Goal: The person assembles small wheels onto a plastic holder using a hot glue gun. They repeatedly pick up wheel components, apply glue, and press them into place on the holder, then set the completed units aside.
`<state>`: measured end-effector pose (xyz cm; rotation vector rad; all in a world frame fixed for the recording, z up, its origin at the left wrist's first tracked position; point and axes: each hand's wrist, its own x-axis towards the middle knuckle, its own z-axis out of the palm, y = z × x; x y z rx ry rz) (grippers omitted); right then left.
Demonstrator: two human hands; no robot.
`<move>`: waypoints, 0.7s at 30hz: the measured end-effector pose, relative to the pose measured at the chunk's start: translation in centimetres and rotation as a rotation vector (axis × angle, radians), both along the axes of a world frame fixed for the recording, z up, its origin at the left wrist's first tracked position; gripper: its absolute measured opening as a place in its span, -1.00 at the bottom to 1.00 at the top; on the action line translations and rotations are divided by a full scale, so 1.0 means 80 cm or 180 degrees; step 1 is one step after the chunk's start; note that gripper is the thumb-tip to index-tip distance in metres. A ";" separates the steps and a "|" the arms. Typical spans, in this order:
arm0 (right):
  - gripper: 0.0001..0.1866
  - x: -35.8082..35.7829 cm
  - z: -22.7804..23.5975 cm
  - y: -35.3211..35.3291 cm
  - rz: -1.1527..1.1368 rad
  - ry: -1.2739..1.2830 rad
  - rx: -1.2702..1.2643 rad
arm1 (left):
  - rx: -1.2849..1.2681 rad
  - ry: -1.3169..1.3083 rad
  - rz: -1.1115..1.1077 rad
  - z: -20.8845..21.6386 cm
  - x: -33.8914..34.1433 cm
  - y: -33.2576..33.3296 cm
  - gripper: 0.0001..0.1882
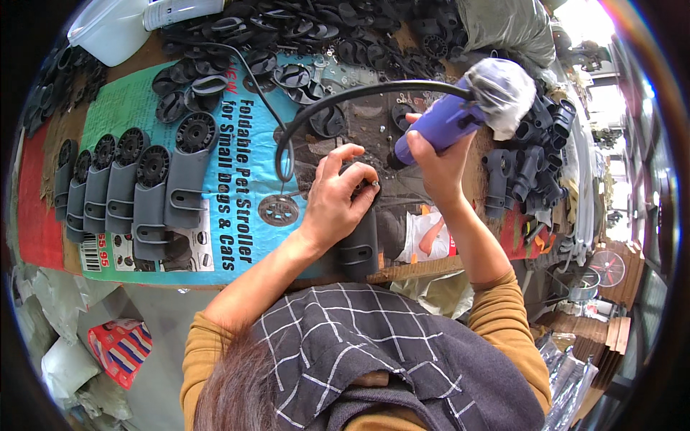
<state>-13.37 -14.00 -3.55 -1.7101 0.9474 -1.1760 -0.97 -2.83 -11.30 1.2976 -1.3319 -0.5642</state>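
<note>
At the table's near edge, my left hand (336,195) is closed over the round upper end of a dark grey plastic bracket (358,248). Thumb and forefinger pinch a small shiny screw (375,184) there. My right hand (444,161) grips a purple electric screwdriver (442,128), whose back end is wrapped in clear plastic. The tool tilts, its dark nose pointing down and left, to the right of the bracket and apart from it. A black cable (359,92) arches from its back end to the left. My fingers partly hide the bracket's top.
Several finished-looking grey brackets with round black discs (190,169) stand in a row at left. Black plastic knobs (287,29) are heaped at the back. Dark tube-like parts (528,172) lie at right. A white tub (108,32) stands far left. Printed cardboard (180,93) covers the table.
</note>
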 end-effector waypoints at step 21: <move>-0.34 -0.010 0.064 0.039 0.1217 -0.1995 0.0445 | 0.0040 -0.0064 -0.0064 0.004 0.002 0.001 -0.80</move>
